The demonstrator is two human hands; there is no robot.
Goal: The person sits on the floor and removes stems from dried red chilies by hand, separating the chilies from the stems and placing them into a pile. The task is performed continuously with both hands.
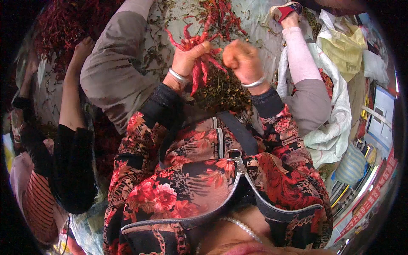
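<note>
My left hand (191, 55), with a silver bangle at its wrist, grips a bunch of red chili peppers (204, 71). The peppers stick out in several directions around the fist. Close beside it, on the right, my right hand (244, 60) is curled and blurred by motion. Whether anything sits in its fingers cannot be made out. Below and between the hands, a heap of greenish-brown stems (223, 91) lies between my legs. More red chili peppers (220, 14) are spread on the pale ground sheet (248, 16) beyond my hands.
A large heap of dark red chilies (60, 25) fills the upper left. Another person's bare arm (70, 86) reaches towards it. A white woven sack (338, 124) with red chilies inside lies by my right leg. Beyond it is a yellowish bag (342, 44).
</note>
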